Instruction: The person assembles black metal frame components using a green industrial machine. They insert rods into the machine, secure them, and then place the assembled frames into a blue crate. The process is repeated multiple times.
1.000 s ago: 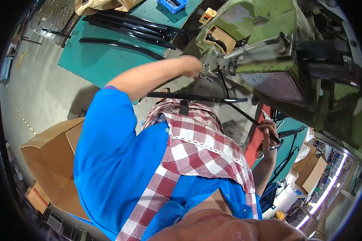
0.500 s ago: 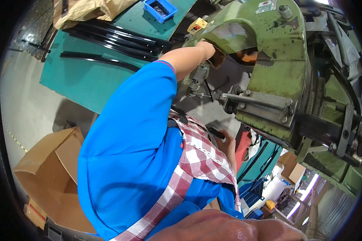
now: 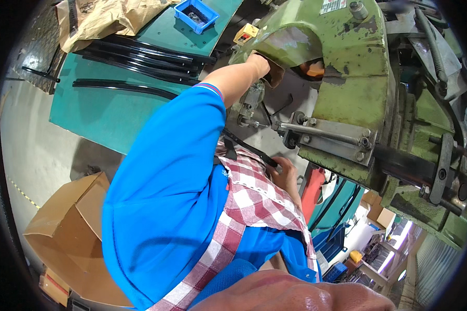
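Here, right fingers [image 3: 283,164] grasp a black bar [image 3: 249,147]; left hand [image 3: 258,64] hides its fingers: can't tell.

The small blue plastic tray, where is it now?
In the head view, the small blue plastic tray sits near the top edge, left of centre, on the flat green tabletop, just right of the crumpled brown paper.

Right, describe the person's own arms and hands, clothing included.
The left arm wears a loose, bright blue short sleeve with a thin striped edge that includes red; the forearm below is bare. The left hand and the right hand have no gloves. The right forearm is bare too; its sleeve is mostly hidden.
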Available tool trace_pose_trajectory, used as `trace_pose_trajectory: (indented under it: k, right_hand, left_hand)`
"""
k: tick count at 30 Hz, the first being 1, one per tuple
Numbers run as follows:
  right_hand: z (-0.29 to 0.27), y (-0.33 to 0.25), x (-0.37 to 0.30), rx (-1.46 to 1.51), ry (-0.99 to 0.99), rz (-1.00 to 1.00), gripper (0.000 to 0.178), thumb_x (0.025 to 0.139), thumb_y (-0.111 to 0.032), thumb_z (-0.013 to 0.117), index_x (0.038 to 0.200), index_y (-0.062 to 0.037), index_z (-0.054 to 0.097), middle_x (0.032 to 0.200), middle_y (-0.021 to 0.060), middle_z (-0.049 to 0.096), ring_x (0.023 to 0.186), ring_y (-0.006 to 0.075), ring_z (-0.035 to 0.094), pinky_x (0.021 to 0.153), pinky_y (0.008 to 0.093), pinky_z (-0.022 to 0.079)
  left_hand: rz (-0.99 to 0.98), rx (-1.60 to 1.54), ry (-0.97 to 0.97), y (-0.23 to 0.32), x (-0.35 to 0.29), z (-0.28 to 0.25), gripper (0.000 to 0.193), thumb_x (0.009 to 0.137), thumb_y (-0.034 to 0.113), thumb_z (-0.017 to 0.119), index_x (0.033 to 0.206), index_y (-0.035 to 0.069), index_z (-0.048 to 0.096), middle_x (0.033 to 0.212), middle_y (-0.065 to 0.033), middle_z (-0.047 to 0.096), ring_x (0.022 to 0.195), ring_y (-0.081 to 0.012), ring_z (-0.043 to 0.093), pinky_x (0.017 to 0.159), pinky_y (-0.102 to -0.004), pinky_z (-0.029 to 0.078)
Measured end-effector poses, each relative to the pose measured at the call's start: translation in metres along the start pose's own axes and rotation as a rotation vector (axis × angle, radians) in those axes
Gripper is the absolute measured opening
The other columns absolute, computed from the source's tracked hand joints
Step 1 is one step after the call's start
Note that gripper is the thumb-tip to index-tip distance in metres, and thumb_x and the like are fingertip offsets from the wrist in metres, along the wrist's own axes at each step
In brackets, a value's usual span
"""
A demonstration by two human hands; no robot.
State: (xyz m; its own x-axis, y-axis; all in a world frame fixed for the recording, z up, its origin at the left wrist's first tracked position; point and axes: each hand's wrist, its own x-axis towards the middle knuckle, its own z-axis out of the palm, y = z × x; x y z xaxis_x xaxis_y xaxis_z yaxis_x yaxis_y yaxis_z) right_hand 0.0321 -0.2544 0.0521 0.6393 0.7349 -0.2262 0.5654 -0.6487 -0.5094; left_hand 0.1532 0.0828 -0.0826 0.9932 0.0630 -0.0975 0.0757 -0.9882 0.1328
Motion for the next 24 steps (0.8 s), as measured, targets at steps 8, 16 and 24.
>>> trace_pose_trajectory:
  k: [8, 16, 24]
  right_hand:
    - [0.000, 0.009, 0.022, -0.020, -0.009, -0.172, 0.026, 0.070, -0.004, 0.070, 0.095, -0.0016, 0.063, 0.086, 0.0134, 0.065, 0.083, 0.0316, 0.060, 0.074, 0.0381, 0.048]
    - [-0.007, 0.011, 0.037, -0.022, -0.111, -0.306, 0.027, 0.076, -0.011, 0.069, 0.101, -0.0037, 0.064, 0.092, 0.0174, 0.067, 0.086, 0.0339, 0.065, 0.073, 0.0380, 0.050]
    - [0.005, 0.003, 0.030, -0.049, -0.122, -0.316, 0.028, 0.075, -0.011, 0.069, 0.101, -0.0031, 0.064, 0.090, 0.0171, 0.067, 0.085, 0.0338, 0.064, 0.073, 0.0378, 0.050]
  left_hand:
    - [-0.050, 0.011, 0.031, 0.009, -0.014, -0.017, 0.022, 0.085, 0.015, 0.052, 0.089, 0.010, 0.073, 0.097, -0.0065, 0.070, 0.092, -0.0223, 0.067, 0.075, -0.0364, 0.053]
    - [-0.078, 0.033, 0.286, 0.004, -0.024, 0.012, 0.017, 0.080, 0.011, 0.053, 0.083, 0.003, 0.068, 0.096, -0.0147, 0.065, 0.091, -0.0292, 0.065, 0.074, -0.0381, 0.054]
    - [-0.083, -0.124, 0.238, -0.004, -0.043, 0.007, 0.021, 0.082, 0.012, 0.051, 0.096, 0.004, 0.065, 0.097, -0.0169, 0.063, 0.092, -0.0312, 0.063, 0.077, -0.0387, 0.053]
